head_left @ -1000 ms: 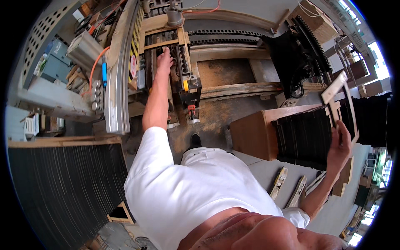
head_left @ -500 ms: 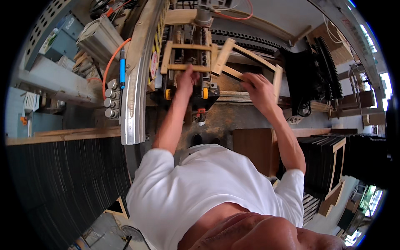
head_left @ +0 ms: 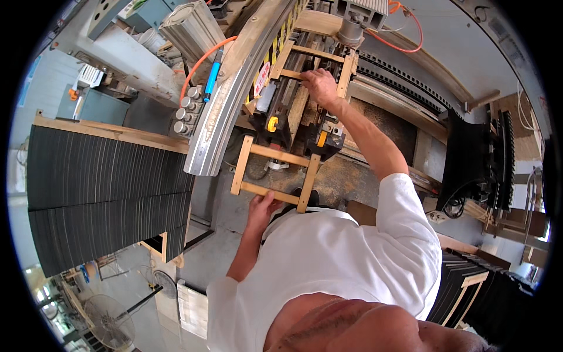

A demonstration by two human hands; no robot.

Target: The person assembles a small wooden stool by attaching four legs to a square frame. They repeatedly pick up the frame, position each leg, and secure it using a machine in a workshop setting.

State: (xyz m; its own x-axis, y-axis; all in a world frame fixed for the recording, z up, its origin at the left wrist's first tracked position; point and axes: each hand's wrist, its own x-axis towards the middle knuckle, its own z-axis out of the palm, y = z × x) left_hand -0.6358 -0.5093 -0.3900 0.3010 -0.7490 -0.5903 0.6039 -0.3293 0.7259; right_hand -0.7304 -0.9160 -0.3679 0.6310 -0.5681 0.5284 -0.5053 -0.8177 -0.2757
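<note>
Close to my body, my left hand [head_left: 261,213] grips the near bar of a small wooden frame [head_left: 278,155]. That frame is held tilted in front of the machine's near end, with its bars joined between two side pieces. Further off, my right hand [head_left: 321,88] has its fingers closed around the near bar of a second wooden frame [head_left: 318,54]. This second frame lies over the rails of the machine [head_left: 298,111]. Yellow wheels [head_left: 272,124] show at the near end of the rails, between the two frames.
A metal beam [head_left: 211,141] with a blue pen [head_left: 213,81] and several round silver knobs [head_left: 187,114] runs along the left. Stacks of black panels [head_left: 105,170] stand at left, more at lower right. Black ribbed machinery [head_left: 469,158] stands to the right.
My left hand has left the machine and come back near my body with one frame. My right hand has moved left, onto the frame over the rails. The view has turned.
</note>
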